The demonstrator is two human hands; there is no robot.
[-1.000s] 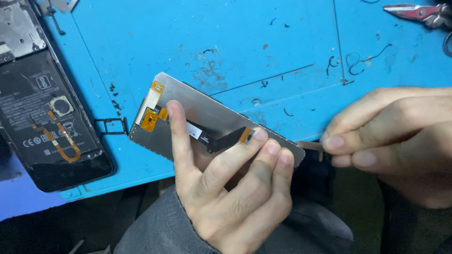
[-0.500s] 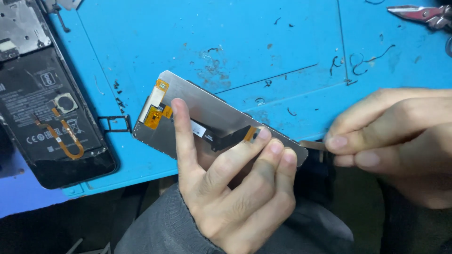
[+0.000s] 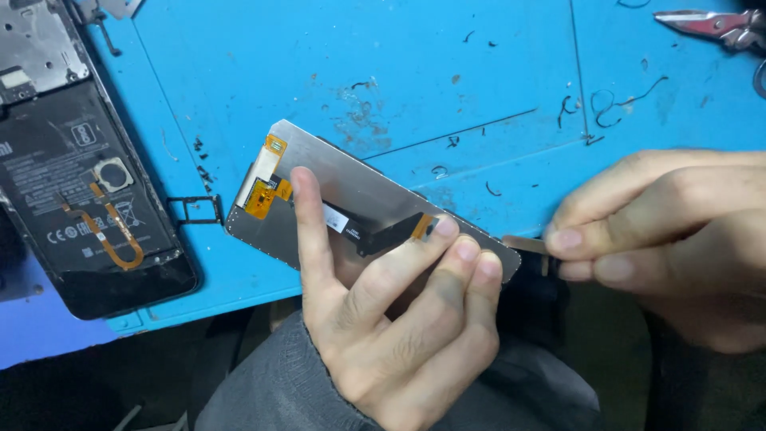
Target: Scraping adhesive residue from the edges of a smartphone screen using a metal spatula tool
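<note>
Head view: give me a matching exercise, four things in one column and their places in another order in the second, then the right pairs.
Things:
1. screen panel
2. opened phone
3. thin strip
4. metal tool

Places:
A. top right corner of the blue mat
B. pinched in the right hand
C. held in the left hand
D. lying at the left edge of the mat

Pairs: 1-C, 2-D, 3-B, 4-A
</note>
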